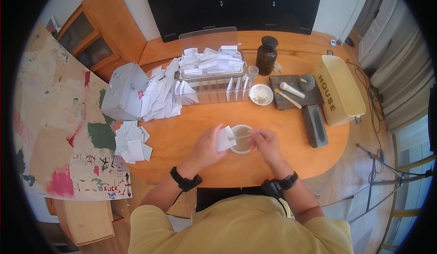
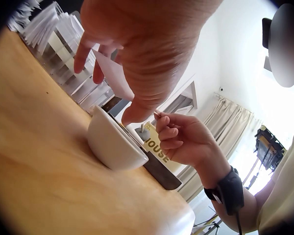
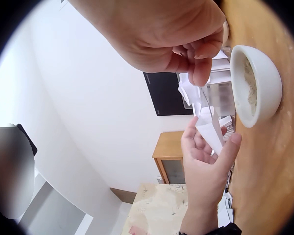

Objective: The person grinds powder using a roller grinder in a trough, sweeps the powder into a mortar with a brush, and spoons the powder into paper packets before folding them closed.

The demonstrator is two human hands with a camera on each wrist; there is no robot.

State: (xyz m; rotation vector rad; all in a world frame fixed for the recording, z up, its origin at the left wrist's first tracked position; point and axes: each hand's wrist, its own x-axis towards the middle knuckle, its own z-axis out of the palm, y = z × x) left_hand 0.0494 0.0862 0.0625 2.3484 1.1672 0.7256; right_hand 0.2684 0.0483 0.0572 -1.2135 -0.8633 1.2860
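Note:
My left hand [image 1: 205, 148] holds a small white paper packet [image 1: 225, 140] between thumb and fingers; in the right wrist view the folded packet [image 3: 210, 134] stands with its mouth open. My right hand [image 1: 267, 147] pinches the end of a thin, slender tool [image 1: 242, 137]. Its far end reaches the packet's mouth, where the paper hides the tip. Just below both hands stands a white bowl [image 2: 112, 144] on the table. Pale, greyish powder [image 3: 251, 88] lies inside the bowl.
White packets fill a clear divided organizer [image 1: 209, 94] and lie in piles [image 1: 161, 92] by a grey metal case [image 1: 125, 92]. To the right are a small white dish [image 1: 261, 100], a dark jar [image 1: 267, 56], a board [image 1: 284, 103], a grey trough [image 1: 315, 126] and a cream bin [image 1: 339, 90].

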